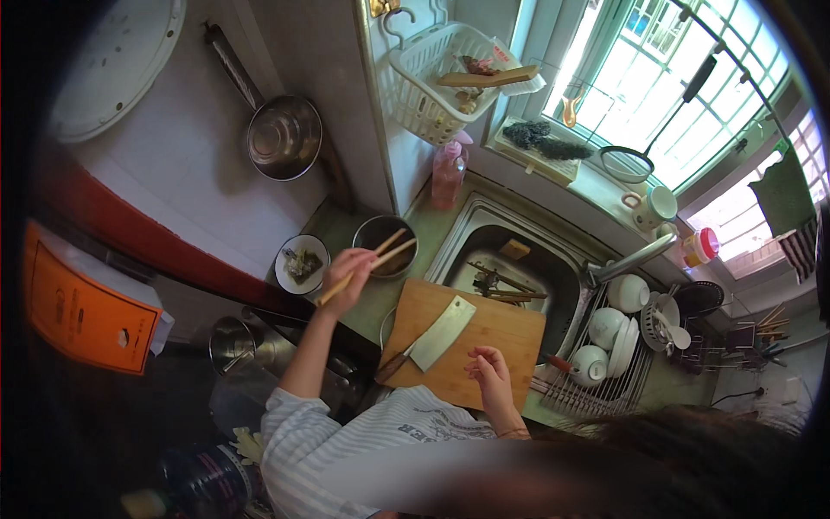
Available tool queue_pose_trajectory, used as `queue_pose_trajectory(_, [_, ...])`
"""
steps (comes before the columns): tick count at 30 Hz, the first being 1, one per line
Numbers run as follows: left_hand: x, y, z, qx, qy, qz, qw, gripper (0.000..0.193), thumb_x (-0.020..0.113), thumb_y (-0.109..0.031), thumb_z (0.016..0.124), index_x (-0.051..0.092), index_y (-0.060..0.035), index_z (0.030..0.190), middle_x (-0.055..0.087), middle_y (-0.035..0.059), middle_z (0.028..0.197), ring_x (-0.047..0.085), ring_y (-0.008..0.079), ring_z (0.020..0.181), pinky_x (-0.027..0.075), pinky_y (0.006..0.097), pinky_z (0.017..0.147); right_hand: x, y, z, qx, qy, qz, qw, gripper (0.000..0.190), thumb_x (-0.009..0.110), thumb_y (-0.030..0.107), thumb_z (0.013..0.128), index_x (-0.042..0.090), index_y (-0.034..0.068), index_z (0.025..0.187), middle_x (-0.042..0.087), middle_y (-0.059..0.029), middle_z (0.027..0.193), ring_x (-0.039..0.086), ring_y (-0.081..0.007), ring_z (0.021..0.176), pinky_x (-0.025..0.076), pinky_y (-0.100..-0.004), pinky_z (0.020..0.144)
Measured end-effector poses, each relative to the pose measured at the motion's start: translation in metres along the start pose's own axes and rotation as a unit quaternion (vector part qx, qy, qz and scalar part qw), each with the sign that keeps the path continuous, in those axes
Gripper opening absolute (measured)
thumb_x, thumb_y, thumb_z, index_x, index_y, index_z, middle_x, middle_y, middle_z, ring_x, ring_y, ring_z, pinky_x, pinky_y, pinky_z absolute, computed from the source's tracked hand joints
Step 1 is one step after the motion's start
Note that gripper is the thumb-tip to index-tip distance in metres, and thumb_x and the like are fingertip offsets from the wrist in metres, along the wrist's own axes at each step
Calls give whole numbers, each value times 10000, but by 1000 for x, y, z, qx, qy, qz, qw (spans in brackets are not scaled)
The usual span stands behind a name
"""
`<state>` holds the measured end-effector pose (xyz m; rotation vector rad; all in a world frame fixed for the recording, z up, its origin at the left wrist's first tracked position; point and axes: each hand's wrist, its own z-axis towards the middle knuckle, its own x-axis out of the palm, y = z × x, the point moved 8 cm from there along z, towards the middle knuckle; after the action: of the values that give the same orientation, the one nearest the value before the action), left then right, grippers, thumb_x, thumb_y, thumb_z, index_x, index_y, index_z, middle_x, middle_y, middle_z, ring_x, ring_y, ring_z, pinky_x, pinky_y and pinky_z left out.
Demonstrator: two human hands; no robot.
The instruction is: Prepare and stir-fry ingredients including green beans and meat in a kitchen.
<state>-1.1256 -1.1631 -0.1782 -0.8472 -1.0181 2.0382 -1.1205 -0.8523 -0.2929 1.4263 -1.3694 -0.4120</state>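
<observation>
My left hand (350,276) grips a pair of wooden chopsticks (395,250), whose upper ends reach over a round metal bowl (411,263). Close to its left, a small white plate (281,267) carries dark green food. Over the right part of a wooden cutting board (519,331) is my right hand (486,370), its fingers loosely curled and apart, with nothing visible in it. A cleaver (444,334) with a dark wooden handle lies flat on the board between the hands.
Behind the board is a steel sink (551,253) with chopsticks or similar sticks and a yellow sponge inside. To the right, a wire dish rack (551,396) holds several bowls. A pink pump bottle (449,175) stands behind the bowl. A white plastic basket (415,97) hangs above.
</observation>
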Motion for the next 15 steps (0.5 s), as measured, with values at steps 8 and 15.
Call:
queue_pose_trajectory(8, [21,101,-9,4,172,151,973,119,571,-78,799,618,-9,883,589,95,851,606,202,685,491,283,608,-11,-55,0,78,-101,17,992,176,473,124,865,475,55,1027,544,-66,971,528,-104,752,413,-218,642])
queue_pose_trajectory(15, [7,139,2,-42,122,167,978,122,596,-131,779,627,-35,847,596,119,778,599,264,688,483,320,602,-7,-61,2,72,-114,5,991,159,485,113,858,489,49,1003,558,-64,944,535,-108,748,418,-222,628])
